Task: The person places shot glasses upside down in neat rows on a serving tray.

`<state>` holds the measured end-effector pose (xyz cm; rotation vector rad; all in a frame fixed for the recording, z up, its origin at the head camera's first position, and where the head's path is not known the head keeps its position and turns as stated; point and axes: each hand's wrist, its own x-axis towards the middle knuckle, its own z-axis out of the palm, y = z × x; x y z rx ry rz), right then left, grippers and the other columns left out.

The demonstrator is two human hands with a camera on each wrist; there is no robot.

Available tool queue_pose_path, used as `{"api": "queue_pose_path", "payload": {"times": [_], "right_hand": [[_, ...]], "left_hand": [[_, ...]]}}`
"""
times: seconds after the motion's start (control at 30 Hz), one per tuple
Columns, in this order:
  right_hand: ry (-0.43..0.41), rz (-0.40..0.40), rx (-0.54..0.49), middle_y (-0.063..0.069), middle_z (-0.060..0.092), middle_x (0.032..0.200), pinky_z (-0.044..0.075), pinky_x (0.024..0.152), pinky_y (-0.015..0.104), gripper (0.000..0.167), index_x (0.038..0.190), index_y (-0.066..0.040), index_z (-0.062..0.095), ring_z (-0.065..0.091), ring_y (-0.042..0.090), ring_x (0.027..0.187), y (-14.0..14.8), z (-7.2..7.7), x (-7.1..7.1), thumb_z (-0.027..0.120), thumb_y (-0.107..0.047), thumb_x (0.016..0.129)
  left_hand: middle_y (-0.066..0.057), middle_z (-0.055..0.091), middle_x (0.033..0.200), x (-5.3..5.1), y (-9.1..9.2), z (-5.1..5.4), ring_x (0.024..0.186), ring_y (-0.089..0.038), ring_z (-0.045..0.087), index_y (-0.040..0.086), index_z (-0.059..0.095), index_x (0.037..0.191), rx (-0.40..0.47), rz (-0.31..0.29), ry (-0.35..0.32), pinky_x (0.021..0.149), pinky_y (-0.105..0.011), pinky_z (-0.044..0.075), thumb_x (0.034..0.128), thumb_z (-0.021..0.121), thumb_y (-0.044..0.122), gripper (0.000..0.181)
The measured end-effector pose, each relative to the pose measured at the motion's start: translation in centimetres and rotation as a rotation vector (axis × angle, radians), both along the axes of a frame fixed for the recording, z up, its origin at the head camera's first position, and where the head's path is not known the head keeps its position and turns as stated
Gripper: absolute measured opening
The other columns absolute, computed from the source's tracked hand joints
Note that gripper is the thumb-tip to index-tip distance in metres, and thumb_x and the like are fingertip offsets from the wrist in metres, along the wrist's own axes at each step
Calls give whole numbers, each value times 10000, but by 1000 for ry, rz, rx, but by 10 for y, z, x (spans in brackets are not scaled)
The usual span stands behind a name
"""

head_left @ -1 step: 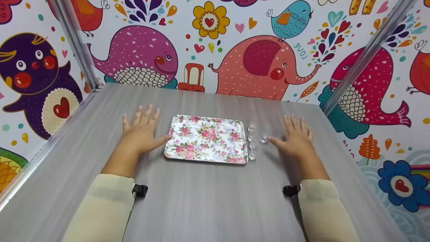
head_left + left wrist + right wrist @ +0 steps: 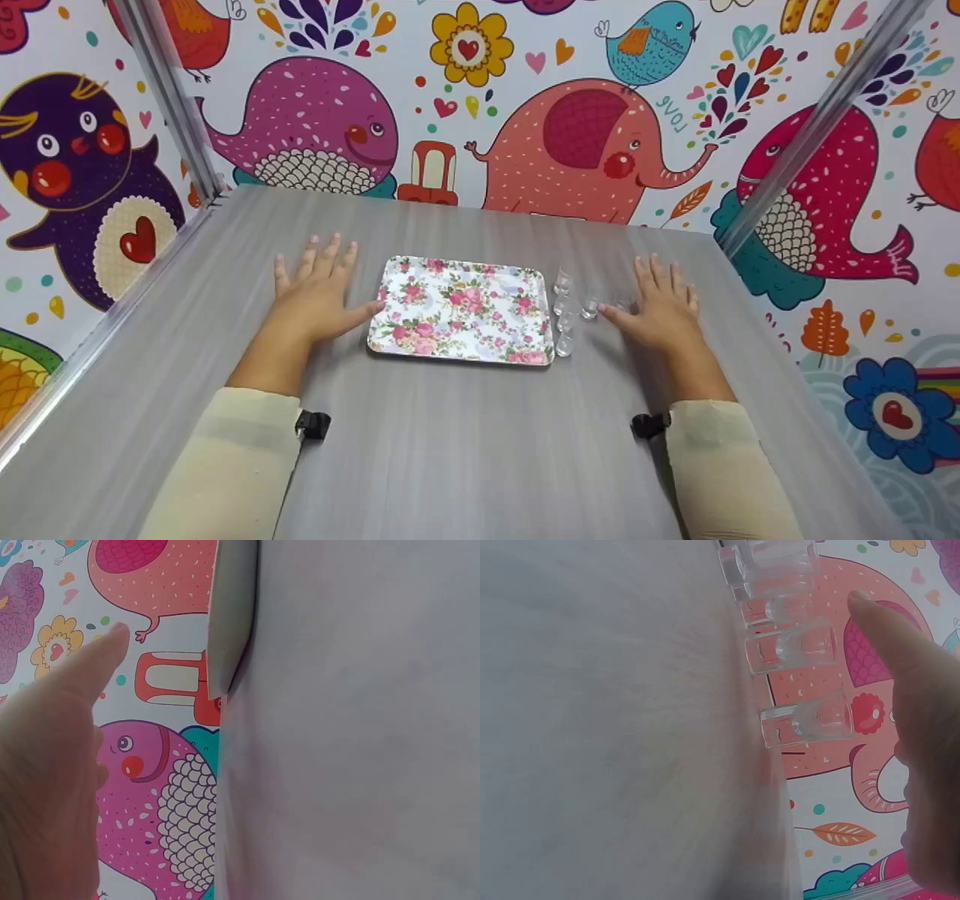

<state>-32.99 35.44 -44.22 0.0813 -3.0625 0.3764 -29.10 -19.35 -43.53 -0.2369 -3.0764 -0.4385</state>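
A rectangular floral tray [image 2: 465, 311], white with pink roses, lies on the grey table. My left hand [image 2: 311, 304] is spread out at its left side, the thumb tip by the tray's edge; whether they touch I cannot tell. In the left wrist view the tray's pale side [image 2: 234, 615] shows edge-on. Several small clear shot glasses [image 2: 564, 315] stand in a row along the tray's right side. Another clear glass [image 2: 589, 307] is close to the thumb of my right hand [image 2: 664, 311], whose fingers are straight and hold nothing. The right wrist view shows the glasses upright, one [image 2: 806, 720] apart from others.
The grey table [image 2: 465, 442] reaches back to a wall [image 2: 465, 112] printed with cartoon animals. Metal posts rise at the back left [image 2: 169, 97] and back right [image 2: 817, 135]. Each sleeve cuff has a black wrist camera, such as the left one [image 2: 313, 425].
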Motion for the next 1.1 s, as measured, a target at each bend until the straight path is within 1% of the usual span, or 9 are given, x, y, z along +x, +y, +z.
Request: {"api": "queue_pose_path", "payload": {"times": [0.1,0.2,0.33,0.43,0.53,0.6,0.73,0.9,1.1], "right_hand": [[-8,0,-7,125,-49,1829,-98,1236,833,1215,1739,-299,-17,-135,487,1665,0,2,0,569,-887,851],[-36,-7,-33,114,-35,1831,-69,1231,845,1210,1735,-319,-32,-105,485,1669,0,2,0,557,-896,851],[-85,-16,-68,108,-2,1834,-11,1218,864,1187,1734,-327,-38,-38,500,1669,1,2,0,552,-885,867],[-119,-20,-98,121,31,1832,36,1219,863,1194,1737,-329,-16,2,511,1665,2,2,0,526,-917,851],[-166,-21,-165,142,68,1827,84,1239,837,1196,1739,-336,19,33,502,1669,5,3,-1,510,-943,834],[-202,-24,-217,149,71,1825,110,1243,826,1181,1738,-349,26,44,496,1671,6,3,-2,511,-939,838],[-234,-20,-317,127,86,1828,139,1259,806,1131,1738,-359,40,67,474,1677,11,1,-3,556,-880,876],[-225,-2,-430,112,209,1808,201,1278,765,1117,1744,-301,96,165,440,1670,11,-3,-2,637,-795,901],[-248,-7,-543,101,340,1760,329,1281,672,1058,1735,-252,192,348,399,1596,17,-8,-1,735,-656,922]], "left_hand": [[-63,-131,1821,1,0,0,1679,-415,-163,247,-17,1740,2,-12,-3,1192,-752,-296,889,452,926,1185],[-75,-100,1827,2,2,1,1683,-425,-128,226,2,1742,12,-46,-25,1216,-767,-249,905,519,876,1180],[-71,-69,1831,3,5,0,1684,-428,-113,194,21,1741,38,-105,-99,1251,-761,-190,930,607,784,1162],[-79,-42,1831,4,6,-2,1683,-436,-97,173,56,1740,60,-149,-159,1281,-763,-103,943,654,718,1136],[-114,6,1828,7,7,-4,1682,-455,-47,157,102,1739,74,-183,-192,1303,-754,-8,946,698,657,1111],[-133,29,1825,8,7,-5,1680,-459,-24,146,128,1736,75,-200,-211,1312,-740,27,943,722,622,1099],[-146,97,1819,8,9,-4,1680,-459,10,114,202,1721,69,-237,-243,1322,-718,63,946,761,538,1045],[-91,225,1804,9,9,-2,1679,-448,82,59,328,1678,80,-279,-281,1335,-685,121,980,756,451,908],[-98,235,1802,9,12,-1,1667,-455,140,20,353,1660,74,-295,-316,1340,-651,181,979,763,440,900]]}}
